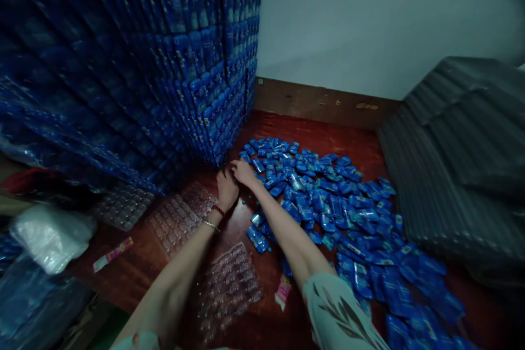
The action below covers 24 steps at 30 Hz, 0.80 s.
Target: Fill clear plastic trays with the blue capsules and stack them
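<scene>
My left hand (227, 190) and my right hand (243, 171) are close together over the red tabletop, by the bottom corner of a tall stack of blue packs (211, 117). The fingers of both are curled inward; what they hold, if anything, is too dark and small to make out. Just right of my right hand begins a wide heap of loose blue packets (311, 191). A few packets (257, 238) lie between my forearms, with tiny blue-green bits scattered near them. Left of my left wrist rests a clear moulded plastic tray (174, 221).
Another clear tray (229, 287) lies between my arms, and one more clear tray (123, 205) lies farther left. Pink wrappers (283, 291) are on the red table (279, 328). White plastic bagging (53, 235) sits at left. Stacked grey trays (455, 158) border the right; a wall (336, 22) stands behind.
</scene>
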### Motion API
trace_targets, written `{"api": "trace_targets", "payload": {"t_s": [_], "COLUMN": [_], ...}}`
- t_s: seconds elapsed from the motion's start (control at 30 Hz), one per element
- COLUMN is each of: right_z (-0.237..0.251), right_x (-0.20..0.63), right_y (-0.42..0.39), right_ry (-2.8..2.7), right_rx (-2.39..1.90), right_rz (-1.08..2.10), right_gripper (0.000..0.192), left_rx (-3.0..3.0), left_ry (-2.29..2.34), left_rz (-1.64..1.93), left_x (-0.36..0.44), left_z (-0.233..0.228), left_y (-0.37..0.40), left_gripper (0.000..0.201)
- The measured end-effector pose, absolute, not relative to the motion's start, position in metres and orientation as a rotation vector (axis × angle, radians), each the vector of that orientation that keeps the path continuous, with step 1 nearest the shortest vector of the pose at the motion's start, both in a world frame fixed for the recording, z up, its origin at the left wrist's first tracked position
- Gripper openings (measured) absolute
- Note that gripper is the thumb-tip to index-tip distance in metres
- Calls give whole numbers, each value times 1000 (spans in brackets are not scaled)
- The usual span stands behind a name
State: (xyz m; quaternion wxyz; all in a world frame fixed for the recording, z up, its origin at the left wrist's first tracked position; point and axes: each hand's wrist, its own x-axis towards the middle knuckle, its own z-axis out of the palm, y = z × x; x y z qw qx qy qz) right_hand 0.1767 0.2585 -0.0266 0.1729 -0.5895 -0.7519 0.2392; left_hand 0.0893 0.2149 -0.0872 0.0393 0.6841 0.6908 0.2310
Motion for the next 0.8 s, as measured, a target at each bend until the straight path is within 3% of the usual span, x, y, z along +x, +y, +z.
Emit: {"api": "trace_targets", "payload": {"t_s": [0.3,0.53,0.8], "right_z": [-47,-54,-55], "right_x": [158,161,156], "right_y": [293,297,291], "right_ry": [-2137,-2074,-2111], "right_rx": [-1595,-1638,-1655], "right_rz": [774,682,635], "right_gripper": [28,43,32], "left_rx": [1923,1917,1975], "left_ry": [2223,2213,2197], "left_rz": [814,802,795], "left_x": [91,93,93], "left_z": [-93,-95,-90], "left_y": [210,209,205], "left_gripper": [54,57,51]}}
